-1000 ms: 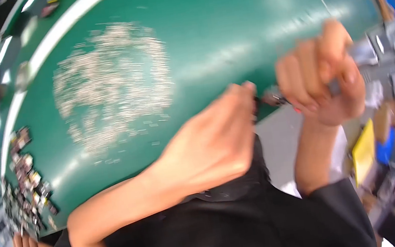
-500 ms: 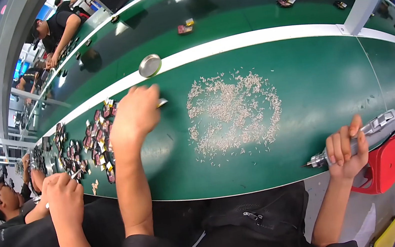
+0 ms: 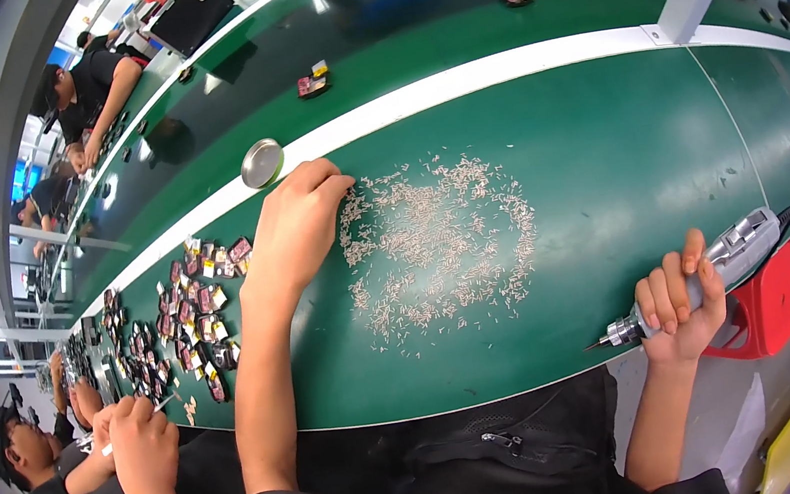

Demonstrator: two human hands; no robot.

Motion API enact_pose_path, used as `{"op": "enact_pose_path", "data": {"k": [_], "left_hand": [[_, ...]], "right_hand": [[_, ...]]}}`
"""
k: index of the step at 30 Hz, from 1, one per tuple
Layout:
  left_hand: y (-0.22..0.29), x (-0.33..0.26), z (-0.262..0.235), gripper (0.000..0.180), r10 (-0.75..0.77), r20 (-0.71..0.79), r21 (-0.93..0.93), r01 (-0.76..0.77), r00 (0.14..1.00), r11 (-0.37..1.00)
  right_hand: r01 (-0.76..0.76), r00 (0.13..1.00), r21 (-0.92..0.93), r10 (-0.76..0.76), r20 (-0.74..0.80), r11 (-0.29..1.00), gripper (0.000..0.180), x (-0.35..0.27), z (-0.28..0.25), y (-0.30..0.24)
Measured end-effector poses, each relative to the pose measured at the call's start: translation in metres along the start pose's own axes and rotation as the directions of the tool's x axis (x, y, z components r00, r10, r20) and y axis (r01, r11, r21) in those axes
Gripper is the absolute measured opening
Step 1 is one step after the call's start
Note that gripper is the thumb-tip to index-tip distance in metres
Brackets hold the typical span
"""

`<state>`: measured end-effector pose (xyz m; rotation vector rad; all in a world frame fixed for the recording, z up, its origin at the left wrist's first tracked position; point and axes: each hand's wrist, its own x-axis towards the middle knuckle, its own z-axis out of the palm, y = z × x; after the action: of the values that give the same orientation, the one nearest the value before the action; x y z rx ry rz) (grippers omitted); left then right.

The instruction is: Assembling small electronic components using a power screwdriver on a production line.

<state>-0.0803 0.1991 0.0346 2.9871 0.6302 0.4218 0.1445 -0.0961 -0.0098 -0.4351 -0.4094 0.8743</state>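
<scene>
My left hand (image 3: pixel 296 222) reaches over the green worktop (image 3: pixel 353 379). Its fingertips are pinched together at the left edge of a scattered patch of small silvery screws (image 3: pixel 428 232); whatever they hold is hidden or too small to make out. At the front right edge, my right hand (image 3: pixel 678 303) is wrapped round a grey electric screwdriver (image 3: pixel 743 246), its bit pointing left. A shallow round metal lid or dish (image 3: pixel 262 164) leans by the white rail, just beyond my left hand.
Many small black parts with red and yellow pieces (image 3: pixel 192 311) lie left of my forearm. A co-worker's hands (image 3: pixel 144 439) work at the far left. Beyond the white rail (image 3: pixel 453 82), similar parts (image 3: pixel 313 81) sit on a green belt. A red stool (image 3: pixel 772 305) stands at right.
My left hand has moved right to the edge of the screws, its fingers now pinched there. The view has shifted a little. My right hand keeps its grip on the screwdriver.
</scene>
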Motion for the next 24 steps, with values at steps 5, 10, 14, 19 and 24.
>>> {"op": "enact_pose_path", "data": {"k": [5,10,14,19,24], "left_hand": [[0.0,0.003,0.001,0.019,0.017,-0.032,0.052,-0.015,0.999,0.999],[0.001,0.004,0.008,0.009,0.107,-0.069,0.103,-0.099,0.992,0.99],[0.019,0.007,0.01,0.008,-0.01,-0.171,-0.081,-0.004,0.985,0.997],[0.056,-0.006,-0.015,0.008,-0.044,-0.104,-0.299,0.011,0.994,0.954],[0.109,-0.003,-0.004,0.013,0.155,-0.155,-0.488,-0.212,0.976,0.847]], "right_hand": [[-0.001,1.0,0.027,0.002,-0.008,1.0,0.014,0.003,0.0,-0.001],[0.007,1.0,0.045,-0.006,-0.022,0.999,0.014,-0.001,-0.001,-0.006],[-0.02,0.998,0.038,0.022,-0.058,0.999,0.013,-0.008,-0.002,-0.011],[-0.037,0.999,0.009,0.038,-0.04,0.999,0.014,-0.005,0.005,0.001],[-0.007,0.998,-0.003,0.007,-0.061,1.0,0.013,-0.03,0.014,-0.01]]}}
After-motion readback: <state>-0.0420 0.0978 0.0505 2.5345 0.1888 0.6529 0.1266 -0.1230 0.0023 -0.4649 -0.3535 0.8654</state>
